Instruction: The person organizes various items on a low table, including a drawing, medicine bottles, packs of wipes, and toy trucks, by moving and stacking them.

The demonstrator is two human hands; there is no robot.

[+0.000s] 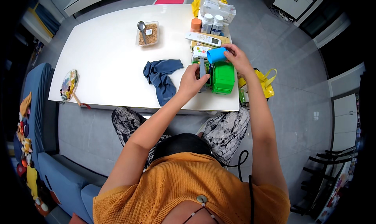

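Between the thumb and fingers of my right hand [237,59] is a blue plastic cup [215,56], tipped on its side above the table's right end. My left hand [192,82] is closed on an upright grey plastic piece [202,69]; its exact kind I cannot make out. Right beside that piece stands a bright green plastic box [224,78], below my right hand. Small items show between the grey piece and the green box, too small to name. A crumpled dark blue cloth [161,80] lies left of my left hand.
Behind my hands are a white remote control [203,39], two white bottles [207,22], an orange-capped jar [196,25] and a pack of wipes [219,8]. A food container [152,38] with a spoon [141,28] sits farther left. Yellow bag [266,85] hangs beyond the table's right edge.
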